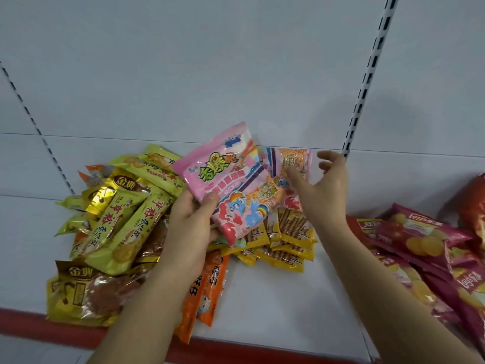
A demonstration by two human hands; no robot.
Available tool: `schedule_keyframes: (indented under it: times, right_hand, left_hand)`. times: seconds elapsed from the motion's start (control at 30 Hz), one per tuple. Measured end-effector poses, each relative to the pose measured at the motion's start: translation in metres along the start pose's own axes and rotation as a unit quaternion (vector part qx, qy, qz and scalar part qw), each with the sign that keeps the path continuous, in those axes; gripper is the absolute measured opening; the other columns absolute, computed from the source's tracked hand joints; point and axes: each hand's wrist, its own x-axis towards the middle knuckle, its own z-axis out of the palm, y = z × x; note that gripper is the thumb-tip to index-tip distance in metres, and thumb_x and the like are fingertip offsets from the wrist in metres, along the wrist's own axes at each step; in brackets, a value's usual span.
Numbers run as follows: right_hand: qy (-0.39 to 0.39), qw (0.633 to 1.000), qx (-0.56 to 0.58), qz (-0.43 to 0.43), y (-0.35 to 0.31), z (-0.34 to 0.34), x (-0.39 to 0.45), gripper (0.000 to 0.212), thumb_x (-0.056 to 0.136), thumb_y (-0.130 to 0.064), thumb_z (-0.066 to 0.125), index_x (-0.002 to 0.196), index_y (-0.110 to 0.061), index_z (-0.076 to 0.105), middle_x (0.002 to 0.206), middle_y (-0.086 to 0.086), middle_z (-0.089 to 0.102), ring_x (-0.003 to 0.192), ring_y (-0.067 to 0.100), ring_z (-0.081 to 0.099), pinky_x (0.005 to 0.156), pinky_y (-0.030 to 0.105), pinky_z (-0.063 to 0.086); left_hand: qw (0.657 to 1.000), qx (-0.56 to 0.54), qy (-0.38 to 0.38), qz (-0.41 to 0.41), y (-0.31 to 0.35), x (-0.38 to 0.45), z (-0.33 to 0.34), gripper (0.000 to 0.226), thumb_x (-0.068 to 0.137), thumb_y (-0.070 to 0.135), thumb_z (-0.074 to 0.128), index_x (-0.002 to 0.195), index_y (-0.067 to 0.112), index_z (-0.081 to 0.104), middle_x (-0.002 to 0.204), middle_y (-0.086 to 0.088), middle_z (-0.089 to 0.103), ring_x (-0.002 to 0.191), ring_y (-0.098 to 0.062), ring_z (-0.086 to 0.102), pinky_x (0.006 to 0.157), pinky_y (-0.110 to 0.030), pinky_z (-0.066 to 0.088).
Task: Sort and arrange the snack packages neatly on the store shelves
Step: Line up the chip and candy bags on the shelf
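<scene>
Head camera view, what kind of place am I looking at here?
Most likely a shop aisle during restocking. A white metal shelf with a red front edge, slotted uprights on the back panel, and heaps of packaged snacks, such as the pink packet in the left hand, point to retail shelving.

Both forearms bare; left hand (191, 219), right hand (325, 187) ungloved.

Pretty bright, even, cool-white light all over, kinda flat. Soft shadow of the right hand (328, 185) falls on the back panel (183, 74) at upper right. Shiny glare on the gold wrappers (86, 290) at lower left and the pink snack pack (225, 185) in the middle. Wide-angle bend curves the slotted uprights (367, 74) and shelf edge (39, 327). Right fingers and frame edges are a bit smeary.
</scene>
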Motion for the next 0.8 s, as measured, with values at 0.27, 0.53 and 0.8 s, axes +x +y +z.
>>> schedule_keyframes:
  times: [0.27, 0.53, 0.8]
  right_hand:
    - [-0.076, 0.982, 0.133, 0.114, 0.011, 0.003, 0.012, 0.064, 0.085, -0.019, 0.081, 0.138, -0.019, 0.044, 0.104, 0.006, 0.070, 0.086, 0.020, 0.075, 0.078, 0.042, 0.063]
    - [-0.065, 0.848, 0.483, 0.210, -0.017, -0.042, -0.029, 0.032, 0.092, -0.003, 0.067, 0.123, -0.007, 0.060, 0.111, 0.014, 0.076, 0.097, 0.029, 0.076, 0.080, 0.042, 0.060]
    - [-0.040, 0.954, 0.273, 0.115, -0.003, -0.085, -0.079, 0.055, 0.075, -0.005, 0.087, 0.117, -0.014, 0.051, 0.106, 0.012, 0.074, 0.090, 0.030, 0.076, 0.077, 0.052, 0.062]
  left_hand:
    - [0.996, -0.071, 0.038, -0.025, -0.005, -0.012, -0.019, 0.034, 0.106, 0.019, 0.049, 0.137, 0.032, 0.056, 0.117, 0.006, 0.074, 0.104, -0.021, 0.074, 0.077, -0.049, 0.062]
    - [0.998, -0.060, 0.025, -0.020, -0.016, -0.020, 0.005, 0.035, 0.105, 0.018, 0.052, 0.133, 0.039, 0.055, 0.118, 0.007, 0.074, 0.100, -0.019, 0.075, 0.078, -0.049, 0.062]
    - [0.994, -0.024, -0.103, -0.008, -0.031, -0.037, 0.083, 0.050, 0.088, 0.031, 0.075, 0.135, 0.028, 0.058, 0.122, -0.001, 0.073, 0.109, -0.027, 0.072, 0.089, -0.058, 0.057]
